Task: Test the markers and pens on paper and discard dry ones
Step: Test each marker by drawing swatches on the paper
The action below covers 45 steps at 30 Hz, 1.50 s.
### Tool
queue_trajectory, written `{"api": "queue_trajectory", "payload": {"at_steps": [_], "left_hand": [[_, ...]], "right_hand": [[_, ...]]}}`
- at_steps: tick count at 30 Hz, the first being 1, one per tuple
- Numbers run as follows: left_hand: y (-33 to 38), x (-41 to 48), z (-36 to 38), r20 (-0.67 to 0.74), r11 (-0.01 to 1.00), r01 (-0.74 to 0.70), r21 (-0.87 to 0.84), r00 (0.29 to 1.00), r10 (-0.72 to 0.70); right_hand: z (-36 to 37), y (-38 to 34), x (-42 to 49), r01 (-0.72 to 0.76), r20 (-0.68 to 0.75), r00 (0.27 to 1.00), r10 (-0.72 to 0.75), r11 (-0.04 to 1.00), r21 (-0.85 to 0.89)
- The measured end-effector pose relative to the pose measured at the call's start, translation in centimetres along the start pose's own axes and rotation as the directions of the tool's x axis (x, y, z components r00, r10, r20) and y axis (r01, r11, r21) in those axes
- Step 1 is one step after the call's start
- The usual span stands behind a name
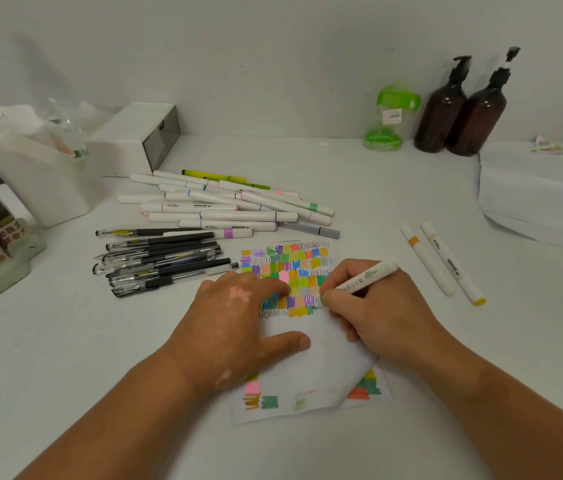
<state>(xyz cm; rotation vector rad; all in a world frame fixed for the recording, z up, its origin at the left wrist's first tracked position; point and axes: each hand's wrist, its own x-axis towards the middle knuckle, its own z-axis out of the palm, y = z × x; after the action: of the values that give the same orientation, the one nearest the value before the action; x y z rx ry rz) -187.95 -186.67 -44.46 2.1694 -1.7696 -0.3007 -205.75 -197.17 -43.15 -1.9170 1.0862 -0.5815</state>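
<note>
Left hand (238, 327) spread flat, fingers straight, pressing on the paper sheet (307, 372) at the middle of the white table (100, 375). Right hand (373, 317) curled tight round a white marker (366, 277), barrel tilted up to the right, tip down on the sheet beside the swatches. Sheet thin and matte, crowded with small coloured blocks and black squiggles, near edge curled over.

Behind the sheet, a loose pile of white markers (224, 206): smooth plastic barrels with coloured bands, roughly a dozen, too overlapped for an exact count. Two yellow-green highlighters (214, 175) at its back, one grey marker (311, 229) at its front. To the left, clear-barrelled black gel pens (162, 258), about nine. Right of the hands, two separate white markers (427, 259) side by side. Against the wall, two amber pump bottles (442, 112), glossy and round-shouldered.
</note>
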Motion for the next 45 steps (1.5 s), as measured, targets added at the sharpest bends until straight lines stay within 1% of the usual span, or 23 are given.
{"api": "queue_trajectory", "payload": {"at_steps": [2, 6, 9, 11, 12, 14, 16, 18, 19, 20, 22, 26, 27, 30, 33, 36, 45], "left_hand": [[0.1, 0.0, -0.1, 0.007, 1.000, 0.002, -0.002, 1.000, -0.002], [0.3, -0.1, -0.3, 0.012, 1.000, 0.006, -0.012, 1.000, -0.006], [0.3, -0.1, -0.4, 0.018, 1.000, 0.006, -0.012, 1.000, -0.005], [0.4, -0.2, -0.5, 0.018, 1.000, 0.005, -0.012, 1.000, -0.005], [0.4, -0.2, -0.5, 0.017, 1.000, 0.008, -0.019, 1.000, -0.008], [0.5, -0.4, -0.5, -0.017, 0.997, 0.010, -0.076, 1.000, -0.011], [0.5, -0.4, -0.5, -0.097, 0.974, -0.013, -0.227, 0.995, -0.009], [0.2, -0.1, -0.8, -0.142, 0.883, -0.007, -0.469, 0.987, -0.068], [0.1, 0.0, -1.1, -0.144, 0.825, 0.003, -0.565, 0.984, -0.102], [0.0, 0.0, -1.4, -0.139, 0.785, 0.010, -0.620, 0.983, -0.123], [-0.2, 0.0, -1.7, -0.119, 0.749, 0.004, -0.662, 0.987, -0.111], [-0.1, -0.3, -1.5, -0.099, 0.757, -0.035, -0.652, 0.994, -0.039], [0.0, -0.3, -1.5, -0.101, 0.742, -0.048, -0.669, 0.995, -0.027], [0.2, -0.2, -1.6, -0.108, 0.691, -0.078, -0.719, 0.994, 0.000], [0.3, -0.2, -1.6, -0.104, 0.697, -0.085, -0.712, 0.994, 0.015], [0.4, -0.2, -1.4, -0.093, 0.690, -0.078, -0.720, 0.996, 0.016], [0.8, -0.1, -1.2, -0.058, 0.544, -0.066, -0.836, 0.998, 0.031]], "right_hand": [[0.0, 0.0, 0.0, 0.001, 0.021, 1.000, 0.000, 1.000, -0.016], [0.0, 0.0, 0.0, -0.001, -0.031, 1.000, 0.001, 1.000, -0.011], [0.0, 0.0, 0.1, 0.012, -0.004, 1.000, -0.013, 0.997, -0.073], [0.0, 0.1, 0.1, 0.019, -0.025, 0.999, -0.021, 0.998, -0.058], [-0.1, 0.2, 0.1, 0.020, -0.047, 0.999, -0.021, 1.000, -0.021], [-0.4, 0.4, 0.2, 0.015, -0.080, 0.997, -0.004, 0.990, 0.141], [-0.9, 0.3, 0.3, 0.014, -0.094, 0.995, 0.018, 0.942, 0.334], [-1.3, 0.1, 0.4, 0.033, -0.115, 0.993, 0.021, 0.895, 0.446], [-1.5, 0.1, 0.4, 0.045, -0.120, 0.993, 0.013, 0.881, 0.471], [-1.5, 0.0, 0.4, 0.060, -0.119, 0.993, -0.002, 0.872, 0.486], [-1.6, -0.1, 0.4, 0.089, -0.096, 0.994, -0.044, 0.842, 0.533], [-1.8, -0.4, 0.2, 0.072, 0.001, 0.995, -0.099, 0.731, 0.679], [-1.8, -0.4, 0.2, 0.068, 0.013, 0.994, -0.107, 0.718, 0.693], [-1.8, -0.6, 0.1, 0.098, 0.004, 0.990, -0.139, 0.716, 0.691], [-1.9, -0.6, 0.0, 0.135, -0.010, 0.985, -0.174, 0.722, 0.678], [-1.8, -0.6, -0.1, 0.139, 0.011, 0.981, -0.195, 0.737, 0.662], [-1.4, -0.5, -0.4, 0.145, 0.058, 0.973, -0.225, 0.785, 0.602]]}}
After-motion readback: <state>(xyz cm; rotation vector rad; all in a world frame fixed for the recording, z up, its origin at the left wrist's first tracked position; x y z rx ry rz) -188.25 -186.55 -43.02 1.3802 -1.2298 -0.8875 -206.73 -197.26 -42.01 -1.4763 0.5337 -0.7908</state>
